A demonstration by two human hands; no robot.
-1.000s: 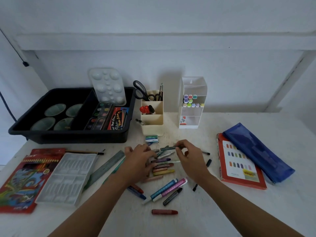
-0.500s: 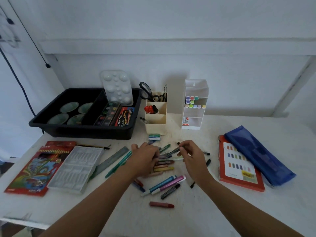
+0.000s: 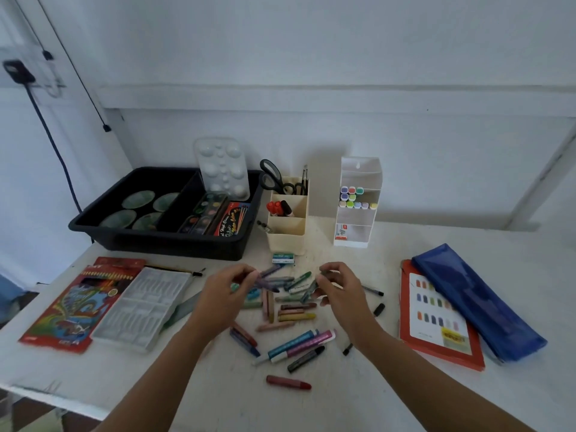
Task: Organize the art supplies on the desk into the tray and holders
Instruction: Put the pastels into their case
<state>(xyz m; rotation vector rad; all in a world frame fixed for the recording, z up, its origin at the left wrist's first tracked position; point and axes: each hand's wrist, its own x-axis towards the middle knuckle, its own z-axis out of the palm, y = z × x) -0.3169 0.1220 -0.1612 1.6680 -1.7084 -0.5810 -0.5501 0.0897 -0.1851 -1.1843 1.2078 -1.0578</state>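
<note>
The left hand pinched a purple crayon; the right hand curled round a green crayon. Loose crayons lay between them on the bench, the tray at ten o'clock.

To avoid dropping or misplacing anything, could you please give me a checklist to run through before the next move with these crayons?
1. Grip of the left hand: cannot tell. Its fingers curl over the crayons, but the picture is blurred there.
2. Grip of the right hand: cannot tell. Its fingers curl above the same pile.
3. The beige holder is upright and its front compartment is free: ok.
4. The slots of the white insert tray are empty: ok.
5. All crayons are off the desk: not ok, many lie scattered.
</note>
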